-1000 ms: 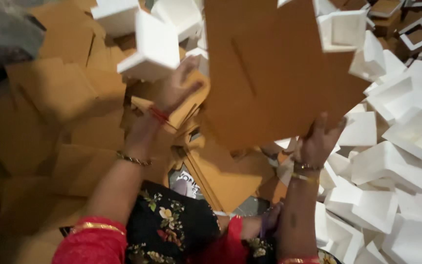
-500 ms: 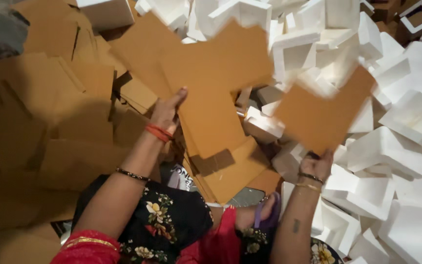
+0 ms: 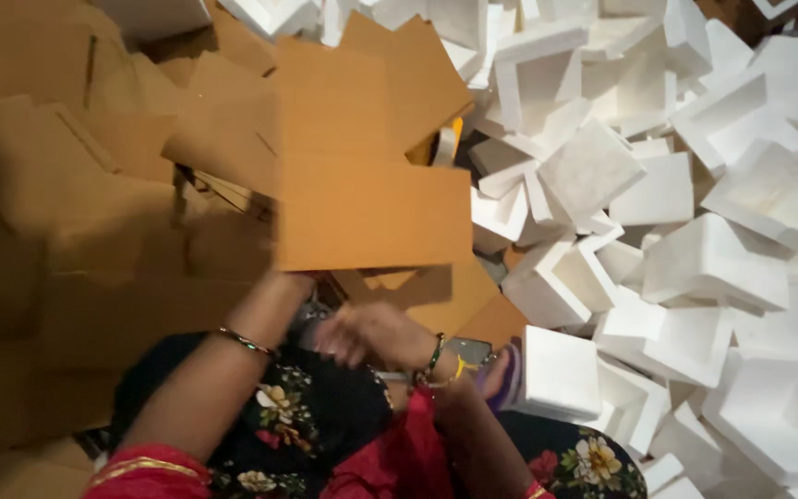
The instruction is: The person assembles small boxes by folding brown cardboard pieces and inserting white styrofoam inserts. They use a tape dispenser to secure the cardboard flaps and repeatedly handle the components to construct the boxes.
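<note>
She is sitting amid heaps of stock, holding up a flat brown cardboard sheet [image 3: 371, 208] in front of her. Her left hand [image 3: 290, 277] goes up behind its lower edge, so I cannot tell how its fingers are set. Her right hand [image 3: 367, 334] hangs loose and half curled below the sheet, holding nothing. Brown cardboard pieces [image 3: 66, 231] lie piled on her left, white foam blocks [image 3: 695, 259] on her right.

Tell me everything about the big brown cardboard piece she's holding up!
The cardboard sheet is flat, plain brown and unprinted, with straight edges and a fold line across its middle. It is lifted in front of the camera, above piled cardboard. The left hand is mostly hidden behind its lower edge, seemingly holding it; the right hand is below, apart.
</note>
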